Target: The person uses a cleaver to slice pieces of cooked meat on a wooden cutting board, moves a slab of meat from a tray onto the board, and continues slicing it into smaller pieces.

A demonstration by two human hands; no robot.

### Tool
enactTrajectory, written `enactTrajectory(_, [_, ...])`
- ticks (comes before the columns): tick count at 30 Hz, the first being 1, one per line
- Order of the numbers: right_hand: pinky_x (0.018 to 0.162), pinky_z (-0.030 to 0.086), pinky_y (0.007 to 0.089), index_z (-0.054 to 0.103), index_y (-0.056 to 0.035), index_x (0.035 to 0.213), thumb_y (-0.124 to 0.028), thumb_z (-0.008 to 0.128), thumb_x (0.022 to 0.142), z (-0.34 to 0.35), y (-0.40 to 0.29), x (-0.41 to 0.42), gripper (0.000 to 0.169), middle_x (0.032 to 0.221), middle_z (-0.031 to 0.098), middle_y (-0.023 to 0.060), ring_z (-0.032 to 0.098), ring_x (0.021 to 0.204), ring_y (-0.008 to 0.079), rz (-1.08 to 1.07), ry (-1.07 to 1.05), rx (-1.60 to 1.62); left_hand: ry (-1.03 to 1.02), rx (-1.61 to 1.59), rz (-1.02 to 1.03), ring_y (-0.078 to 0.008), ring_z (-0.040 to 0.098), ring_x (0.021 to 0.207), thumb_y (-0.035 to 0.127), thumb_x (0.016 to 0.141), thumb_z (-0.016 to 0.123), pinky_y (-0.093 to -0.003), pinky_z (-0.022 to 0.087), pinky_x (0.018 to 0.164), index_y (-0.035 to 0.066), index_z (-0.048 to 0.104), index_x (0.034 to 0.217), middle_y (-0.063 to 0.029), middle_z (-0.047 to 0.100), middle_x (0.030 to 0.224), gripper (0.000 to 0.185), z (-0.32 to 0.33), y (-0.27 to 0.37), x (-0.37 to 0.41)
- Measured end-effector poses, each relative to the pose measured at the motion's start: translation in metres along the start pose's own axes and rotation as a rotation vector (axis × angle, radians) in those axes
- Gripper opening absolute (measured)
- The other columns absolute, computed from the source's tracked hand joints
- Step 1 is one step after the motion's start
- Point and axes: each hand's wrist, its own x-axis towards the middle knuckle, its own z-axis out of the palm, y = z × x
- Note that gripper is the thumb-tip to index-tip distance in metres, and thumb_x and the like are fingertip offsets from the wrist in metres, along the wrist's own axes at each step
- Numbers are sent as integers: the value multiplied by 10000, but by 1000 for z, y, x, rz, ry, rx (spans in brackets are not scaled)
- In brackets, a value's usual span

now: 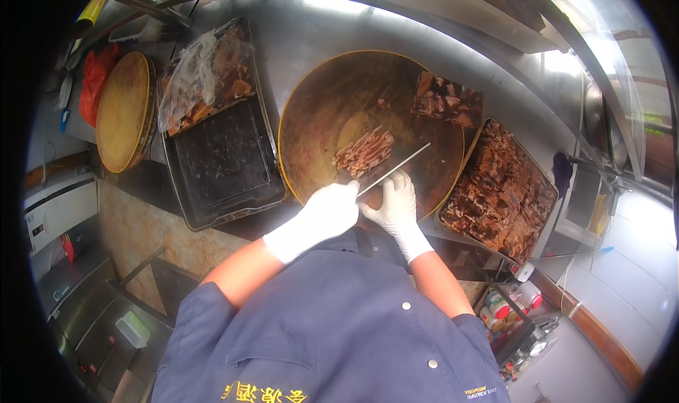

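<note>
My left hand (pixel 331 206), in a white glove, is closed around the handle of a knife or cleaver. Its blade (pixel 395 169), seen from its top edge, slants up to the right over a round wooden chopping block (pixel 313 106). Beside the blade is my gloved right hand (pixel 395 198), fingers bent and thumb apart; what lies under it is hidden. A pile of sliced meat strips (pixel 366 151) lies just beyond the blade. Farther up the block are a small meat scrap (pixel 383 103) and, over its right rim, a slab of pressed dark meat (pixel 448 99).
On the right a metal tray (pixel 554 201) holds dark meat. A black tray (pixel 223 159) on the left bears a meat slab partly under clear plastic (pixel 196 74). Farther left are a smaller round board (pixel 123 114) and a red plastic bag (pixel 96 82). Metal bars cross overhead.
</note>
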Motion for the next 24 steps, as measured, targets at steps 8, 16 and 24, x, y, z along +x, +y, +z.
enactTrajectory(8, [1105,449,544,605,-27,1352,-417,908,701,-10,-8,6,817,1319,579,204,530,1307,423,107,-101,11,-47,36,3,-448,697,773,118,934,599,-550,556,698,-42,620,1129,-250,677,794,253,-16,6,-44])
enactTrajectory(16, [1115,443,548,576,-21,1389,-476,895,705,-3,-2,6,881,1357,566,209,522,1321,431,148,-182,17,-71,29,-94,-504,730,786,101,910,592,-575,582,727,-64,618,1062,-313,713,799,225,23,2,23])
enactTrajectory(24, [1141,427,533,607,-48,1317,-397,926,700,-10,-3,-2,776,1415,541,184,494,1391,414,39,-93,8,-3,-24,-39,-507,722,813,118,893,587,-566,575,749,-105,601,1251,-340,699,833,422,17,-8,14])
